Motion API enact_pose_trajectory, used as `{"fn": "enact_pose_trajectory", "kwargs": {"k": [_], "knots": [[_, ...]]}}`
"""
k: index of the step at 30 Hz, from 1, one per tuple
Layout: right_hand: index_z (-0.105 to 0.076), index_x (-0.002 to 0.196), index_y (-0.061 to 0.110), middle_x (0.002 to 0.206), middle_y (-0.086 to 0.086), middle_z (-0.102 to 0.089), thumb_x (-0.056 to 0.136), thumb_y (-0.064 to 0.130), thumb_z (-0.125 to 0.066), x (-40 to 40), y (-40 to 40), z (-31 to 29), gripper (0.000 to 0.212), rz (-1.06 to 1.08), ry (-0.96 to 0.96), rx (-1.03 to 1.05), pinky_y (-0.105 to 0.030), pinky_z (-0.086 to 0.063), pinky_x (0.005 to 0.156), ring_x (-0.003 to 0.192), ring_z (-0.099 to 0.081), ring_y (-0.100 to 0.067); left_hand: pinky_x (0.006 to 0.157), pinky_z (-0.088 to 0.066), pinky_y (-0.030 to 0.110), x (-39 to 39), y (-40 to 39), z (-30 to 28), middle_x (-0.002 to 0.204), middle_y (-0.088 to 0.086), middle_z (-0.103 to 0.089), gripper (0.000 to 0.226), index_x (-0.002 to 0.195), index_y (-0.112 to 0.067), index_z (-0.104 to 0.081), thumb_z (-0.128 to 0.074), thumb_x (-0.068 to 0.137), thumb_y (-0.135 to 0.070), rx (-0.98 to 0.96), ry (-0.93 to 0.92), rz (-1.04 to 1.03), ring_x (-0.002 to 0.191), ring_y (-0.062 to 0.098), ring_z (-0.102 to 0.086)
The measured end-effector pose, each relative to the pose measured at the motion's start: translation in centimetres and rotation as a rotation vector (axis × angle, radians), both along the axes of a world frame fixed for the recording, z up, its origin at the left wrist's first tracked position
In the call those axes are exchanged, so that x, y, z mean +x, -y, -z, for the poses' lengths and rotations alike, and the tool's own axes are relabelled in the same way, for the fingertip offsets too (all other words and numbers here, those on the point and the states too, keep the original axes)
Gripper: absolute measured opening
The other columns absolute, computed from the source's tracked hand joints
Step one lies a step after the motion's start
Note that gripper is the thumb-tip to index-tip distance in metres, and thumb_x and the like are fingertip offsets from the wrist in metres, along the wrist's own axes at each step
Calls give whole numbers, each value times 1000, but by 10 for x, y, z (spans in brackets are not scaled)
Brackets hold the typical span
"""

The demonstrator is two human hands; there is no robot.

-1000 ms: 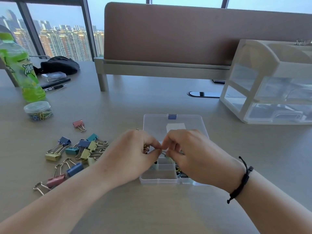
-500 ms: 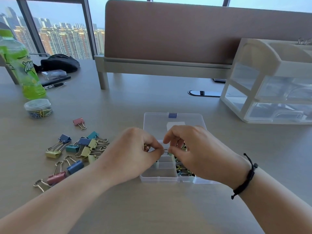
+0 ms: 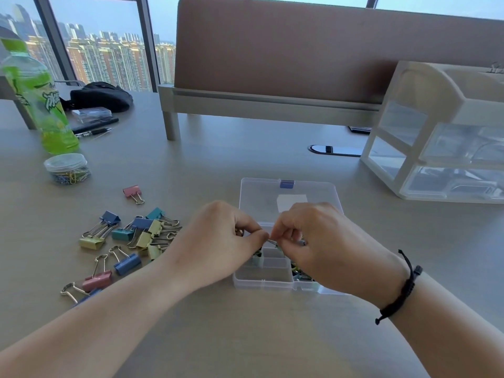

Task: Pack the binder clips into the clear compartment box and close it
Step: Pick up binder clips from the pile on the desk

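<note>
A: What are the hands doing?
B: The left hand (image 3: 218, 241) and right hand (image 3: 313, 236) are both pinching one clip (image 3: 272, 242) over the box (image 3: 261, 279)
A: Any tip?
B: Keep folding its wires flat, so it is fitting

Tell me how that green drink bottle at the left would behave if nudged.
The green bottle stands upright, tall and narrow, so a high push would probably tip it. It looks full, so likely heavy for its size. Being round, it might roll toward the tub of paper clips.
</note>
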State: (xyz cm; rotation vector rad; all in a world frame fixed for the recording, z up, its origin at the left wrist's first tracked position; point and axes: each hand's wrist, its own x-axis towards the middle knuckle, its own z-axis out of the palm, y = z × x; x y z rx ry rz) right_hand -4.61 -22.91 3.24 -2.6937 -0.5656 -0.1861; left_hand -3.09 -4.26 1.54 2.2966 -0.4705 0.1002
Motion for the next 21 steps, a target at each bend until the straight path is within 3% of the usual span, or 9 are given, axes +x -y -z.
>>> {"fn": "enact_pose_trajectory", "kwargs": {"k": [5,9,15,21], "knots": [[-73,94,34,81,14,-58,86,26,-56,0,-6,1,20,28,-20,-20,-42,-56,70,80,-59,-8,45,-34,13,3,0,-1,58,0,-65,10,82,-35,-78,-70,85,-40,-12,-62,-21,46,4,-47],[-72,89,35,75,17,-58,84,25,-57,0,-7,1,19,61,-22,7,-40,-57,69,79,-60,-7,43,-33,11,4,2,0,51,-8,-58,9,80,-33,-78,-71,85,-36,-26,-87,-33,44,2,-45],[-73,80,26,66,11,-64,79,11,-64,1,-10,-1,17,105,-58,100,-15,-51,64,69,-61,-2,48,-39,13,3,3,-1,62,-1,-69,11,84,-32,-78,-68,87,-35,6,-75,-34,47,4,-51],[-70,76,25,66,9,-63,75,18,-76,3,-14,4,9,156,-57,160,-7,-41,56,62,-55,1,62,-48,23,2,3,0,71,-2,-74,13,89,-34,-78,-65,89,-33,38,-71,-39,67,14,-67]]}}
